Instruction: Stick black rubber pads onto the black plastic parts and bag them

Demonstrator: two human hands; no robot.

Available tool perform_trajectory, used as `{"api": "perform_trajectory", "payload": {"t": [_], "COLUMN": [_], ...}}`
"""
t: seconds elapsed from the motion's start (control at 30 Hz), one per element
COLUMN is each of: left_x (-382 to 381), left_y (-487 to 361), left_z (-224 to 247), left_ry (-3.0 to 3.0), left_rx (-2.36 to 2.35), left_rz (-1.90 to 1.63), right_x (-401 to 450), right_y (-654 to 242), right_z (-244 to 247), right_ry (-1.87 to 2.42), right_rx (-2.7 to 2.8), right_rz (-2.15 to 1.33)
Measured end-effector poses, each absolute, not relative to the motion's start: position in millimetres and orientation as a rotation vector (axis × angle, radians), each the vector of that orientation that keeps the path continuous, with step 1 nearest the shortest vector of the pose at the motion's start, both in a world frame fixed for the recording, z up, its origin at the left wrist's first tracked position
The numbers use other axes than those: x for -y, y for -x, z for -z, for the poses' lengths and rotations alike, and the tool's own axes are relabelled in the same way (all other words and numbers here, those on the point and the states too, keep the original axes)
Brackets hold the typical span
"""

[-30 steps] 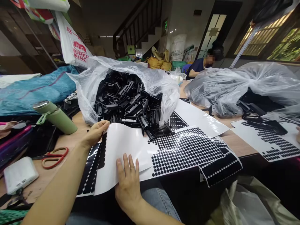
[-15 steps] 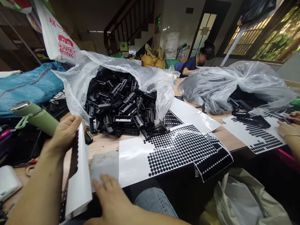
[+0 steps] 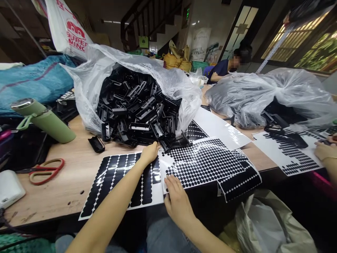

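Note:
A sheet of long black stickers lies flat at the table's front edge. My left hand is closed at its upper right corner, where it meets the sheet of round black stickers; what its fingers grip is too small to make out. On the lower left edge of the round-sticker sheet rests my right hand, fingers extended and spread a little. Behind the sheets, many black plastic parts spill from a clear plastic bag.
Red-handled scissors and a green bottle are at the left. Another bag of parts stands at the right, near a person's hand over a sticker sheet. A second person sits behind.
The long-sticker sheet, earlier raised at the left in my left hand, now lies flat. My left hand has moved right, and my right hand has moved right onto the round-sticker sheet.

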State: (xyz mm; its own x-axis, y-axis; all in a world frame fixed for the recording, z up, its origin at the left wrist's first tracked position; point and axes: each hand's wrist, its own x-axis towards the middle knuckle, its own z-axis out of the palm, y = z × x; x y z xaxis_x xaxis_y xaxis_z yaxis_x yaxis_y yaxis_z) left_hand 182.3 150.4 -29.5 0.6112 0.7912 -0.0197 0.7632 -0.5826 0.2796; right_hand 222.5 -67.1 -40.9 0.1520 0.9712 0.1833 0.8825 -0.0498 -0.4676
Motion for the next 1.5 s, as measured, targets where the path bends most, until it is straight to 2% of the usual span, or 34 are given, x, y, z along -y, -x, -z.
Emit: {"api": "perform_trajectory", "payload": {"t": [0.23, 0.37, 0.53, 0.63, 0.73, 0.9, 1.03, 1.17, 1.23, 1.33, 1.4, 1.5], "left_x": [-157, -134, -104, -101, -115, -180, -220, -203, -175, -123, -92, -61], "left_y": [-176, -165, -150, -147, -129, -59, -20, -11, -15, -27, -38, -52], "left_z": [33, 35, 52, 46, 27, 0, 0, -5, -7, -7, -4, 4], "left_ry": [-2.588, -2.754, -2.753, -2.688, -2.555, -2.026, -1.841, -1.854, -1.868, -1.557, -1.234, -0.99], "left_rx": [-1.449, -1.279, -1.095, -1.061, -1.312, -2.18, -2.289, -2.325, -2.17, -1.565, -1.26, -1.124], "left_rz": [-0.254, -0.331, -0.108, -0.117, -0.385, -0.778, -0.734, -0.843, -0.956, -1.039, -0.911, -0.717], "right_x": [60, 55, 54, 54, 59, 63, 31, -6, -14, -17, -19, -29], "right_y": [-206, -198, -196, -194, -193, -206, -241, -285, -300, -305, -297, -286], "right_z": [36, 46, 46, 44, 44, 41, 34, 26, 23, 22, 25, 26], "right_ry": [1.899, 1.982, 2.005, 2.029, 2.016, 1.862, 1.887, 1.977, 2.006, 2.033, 2.021, 2.004], "right_rx": [1.819, 1.803, 1.841, 1.856, 1.865, 1.827, 1.587, 1.404, 1.363, 1.385, 1.437, 1.472], "right_rz": [-0.366, -0.397, -0.431, -0.431, -0.398, -0.279, -0.278, -0.369, -0.361, -0.419, -0.476, -0.451]}}
